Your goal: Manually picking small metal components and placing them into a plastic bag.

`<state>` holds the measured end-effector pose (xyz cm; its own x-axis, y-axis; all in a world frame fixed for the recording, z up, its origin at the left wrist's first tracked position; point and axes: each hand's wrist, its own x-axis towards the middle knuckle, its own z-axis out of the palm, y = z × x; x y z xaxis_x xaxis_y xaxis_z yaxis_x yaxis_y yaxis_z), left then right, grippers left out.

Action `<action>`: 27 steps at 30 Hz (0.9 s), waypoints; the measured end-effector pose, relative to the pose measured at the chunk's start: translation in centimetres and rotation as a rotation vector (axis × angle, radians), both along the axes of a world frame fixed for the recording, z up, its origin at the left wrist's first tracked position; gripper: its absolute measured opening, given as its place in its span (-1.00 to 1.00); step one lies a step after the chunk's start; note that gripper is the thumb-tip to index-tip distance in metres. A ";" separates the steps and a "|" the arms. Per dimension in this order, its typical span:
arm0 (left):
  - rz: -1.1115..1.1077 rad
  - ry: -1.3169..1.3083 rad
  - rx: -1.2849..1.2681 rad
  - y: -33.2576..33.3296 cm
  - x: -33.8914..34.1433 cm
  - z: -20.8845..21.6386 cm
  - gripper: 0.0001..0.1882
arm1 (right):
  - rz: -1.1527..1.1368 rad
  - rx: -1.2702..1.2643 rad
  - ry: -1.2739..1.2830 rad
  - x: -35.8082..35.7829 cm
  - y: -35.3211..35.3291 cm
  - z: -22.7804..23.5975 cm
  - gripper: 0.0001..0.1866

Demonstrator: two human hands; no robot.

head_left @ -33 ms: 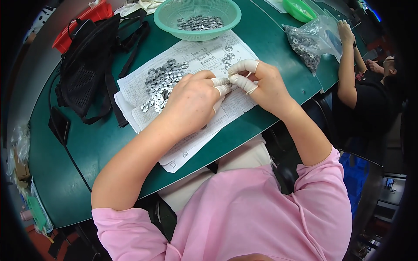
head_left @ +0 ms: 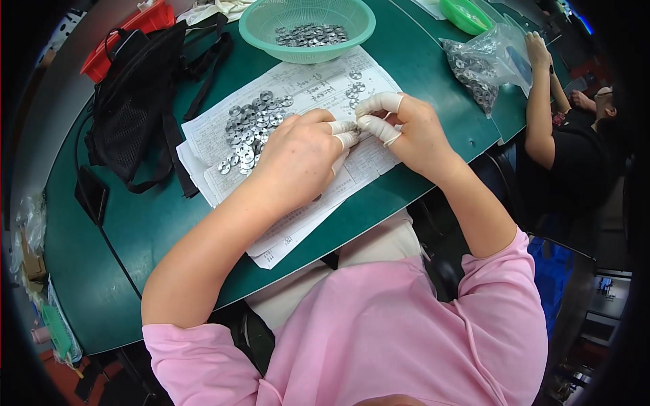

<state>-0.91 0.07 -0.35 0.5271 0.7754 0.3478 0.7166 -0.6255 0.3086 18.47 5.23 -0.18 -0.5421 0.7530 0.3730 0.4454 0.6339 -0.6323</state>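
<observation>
My left hand [head_left: 294, 155] and my right hand [head_left: 416, 135] meet over the printed paper sheets [head_left: 284, 240], fingertips close together. White finger cots cover several fingertips on both. Each hand is closed in a pinch; a small greyish bit shows between the fingertips, mostly hidden by them. Left of my left hand lies a loose heap of small round metal discs [head_left: 247, 128], each with holes. Just beyond my right fingertips, a few more metal discs [head_left: 355, 88] lie in a short line on the paper.
A pale green plastic basket [head_left: 254, 40] holding metal discs stands at the far edge of the papers. A black mesh bag [head_left: 128, 115] with straps lies left, before a red bin [head_left: 152, 24]. Far right are a clear bag of metal parts [head_left: 474, 71] and a co-worker [head_left: 575, 145].
</observation>
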 end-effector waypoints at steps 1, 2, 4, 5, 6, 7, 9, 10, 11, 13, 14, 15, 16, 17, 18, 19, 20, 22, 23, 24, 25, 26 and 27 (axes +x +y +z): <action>0.000 -0.002 -0.003 0.0 0.0 0.1 -0.74 | 0.002 0.017 0.005 0.0 0.1 0.0 -0.89; 0.006 0.008 -0.013 0.0 0.1 0.2 -0.73 | 0.004 0.033 0.010 0.1 0.2 -0.1 -0.89; 0.018 0.030 -0.034 0.0 0.1 0.4 -0.73 | 0.021 0.097 -0.006 0.1 0.2 -0.3 -0.90; 0.019 0.028 -0.039 0.0 0.1 0.4 -0.73 | 0.037 0.165 -0.019 0.1 0.3 -0.4 -0.91; 0.028 0.046 -0.035 0.0 0.2 0.4 -0.71 | 0.053 0.233 -0.033 0.1 0.3 -0.5 -0.92; 0.036 0.064 -0.032 0.0 0.2 0.4 -0.70 | 0.053 0.228 -0.035 0.1 0.4 -0.6 -0.92; 0.046 0.080 -0.033 -0.1 0.2 0.5 -0.69 | 0.077 0.215 -0.060 0.0 0.7 -0.7 -0.92; 0.046 0.087 -0.034 -0.1 0.2 0.6 -0.68 | 0.089 0.208 -0.072 0.0 0.9 -0.7 -0.92; 0.046 0.094 -0.034 -0.2 0.2 0.6 -0.67 | 0.090 0.204 -0.074 0.0 0.9 -0.7 -0.92; 0.046 0.101 -0.038 -0.3 0.2 0.6 -0.66 | 0.091 0.226 -0.074 -0.1 0.7 -0.7 -0.91; 0.043 0.093 0.012 -0.4 0.3 0.5 -0.75 | 0.090 0.238 -0.076 -0.1 0.7 -0.7 -0.91; 0.040 0.087 0.062 -0.4 0.4 0.4 -0.82 | 0.090 0.235 -0.078 -0.2 0.8 -0.6 -0.91; 0.037 0.080 0.112 -0.4 0.4 0.4 -0.85 | 0.091 0.218 -0.095 -0.2 0.8 -0.4 -0.91; 0.037 0.079 0.110 -0.4 0.4 0.4 -0.85 | 0.092 0.201 -0.112 -0.2 0.9 -0.3 -0.91; 0.046 0.093 0.055 -0.3 0.4 0.6 -0.82 | 0.093 0.185 -0.128 -0.2 1.0 -0.2 -0.91; 0.053 0.108 0.002 -0.2 0.3 0.8 -0.74 | 0.091 0.182 -0.130 -0.1 1.0 -0.3 -0.91; 0.059 0.123 -0.051 -0.1 0.3 0.8 -0.65 | 0.092 0.178 -0.119 -0.1 1.0 -0.4 -0.91; 0.053 0.122 -0.044 -0.2 0.5 0.8 -0.65 | 0.093 0.170 -0.099 0.0 1.0 -0.5 -0.91; 0.049 0.121 -0.036 -0.2 0.6 0.8 -0.66 | 0.089 0.170 -0.101 0.0 1.0 -0.5 -0.91; 0.047 0.123 -0.022 -0.3 0.7 0.9 -0.66 | 0.084 0.174 -0.106 0.0 1.0 -0.4 -0.91; 0.045 0.123 -0.016 -0.3 0.7 1.0 -0.66 | 0.078 0.179 -0.111 -0.1 1.0 -0.2 -0.91; 0.048 0.106 0.001 -0.3 0.8 0.9 -0.72 | 0.070 0.186 -0.117 -0.2 1.0 0.0 -0.90; 0.051 0.088 0.020 -0.4 0.8 0.8 -0.78 | 0.065 0.196 -0.117 -0.3 0.9 0.2 -0.90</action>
<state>-0.13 -0.29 0.47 0.5164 0.7954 0.3174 0.7715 -0.5930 0.2307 18.14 6.10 0.01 -0.6348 0.6348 0.4405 0.4628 0.7689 -0.4412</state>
